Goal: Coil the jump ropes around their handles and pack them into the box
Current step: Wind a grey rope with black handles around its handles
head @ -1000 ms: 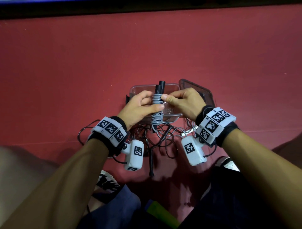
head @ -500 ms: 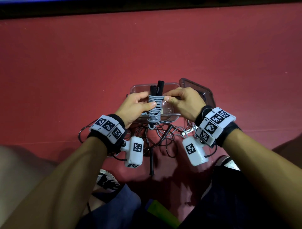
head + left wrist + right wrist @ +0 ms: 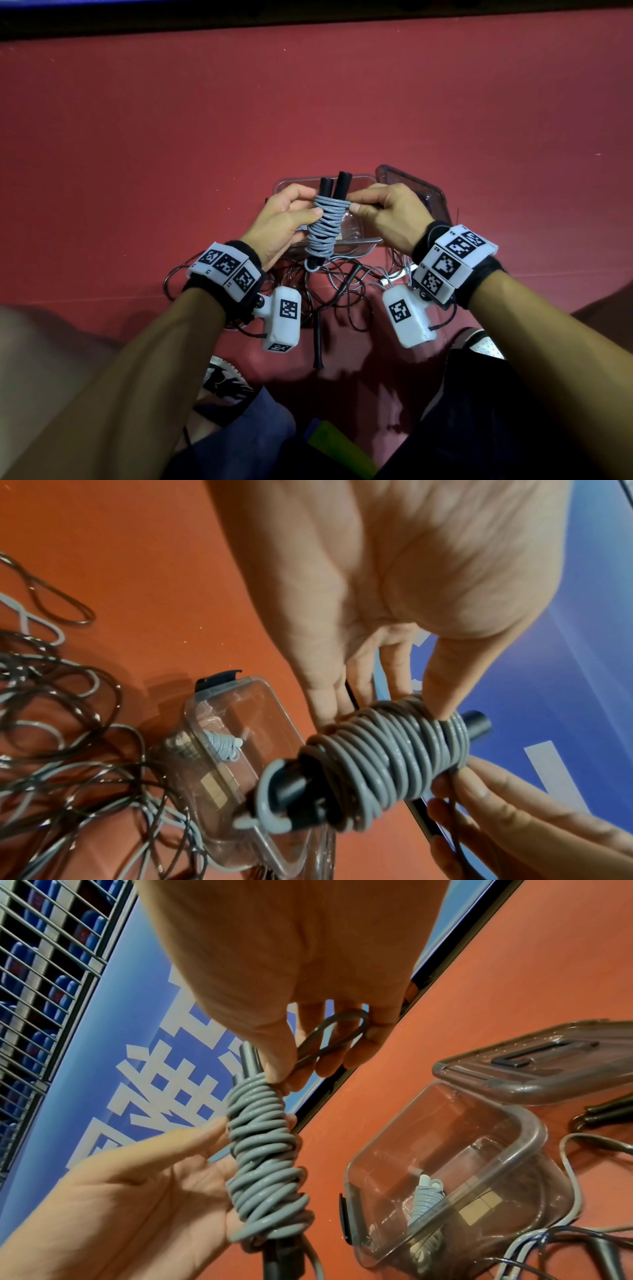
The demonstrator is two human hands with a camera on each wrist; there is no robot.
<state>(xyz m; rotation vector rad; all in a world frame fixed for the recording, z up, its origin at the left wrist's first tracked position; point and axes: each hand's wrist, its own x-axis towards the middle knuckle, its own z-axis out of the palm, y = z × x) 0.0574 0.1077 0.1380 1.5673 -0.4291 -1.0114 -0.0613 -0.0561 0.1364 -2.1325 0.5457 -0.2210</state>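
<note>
- Both hands hold one bundle: our left hand grips the grey rope coiled round its two black handles, while our right hand pinches the top turns, a last loop caught in its fingers.
- Since a second ago the coil has climbed higher up the handles, so we judge the winding nearly done and only the tail left to tuck.
- Just beyond the bundle sits the clear box, open, with one coiled rope inside and its lid beside it.
- Loose ropes tangle on the red floor near our wrists; the way into the box looks free.
</note>
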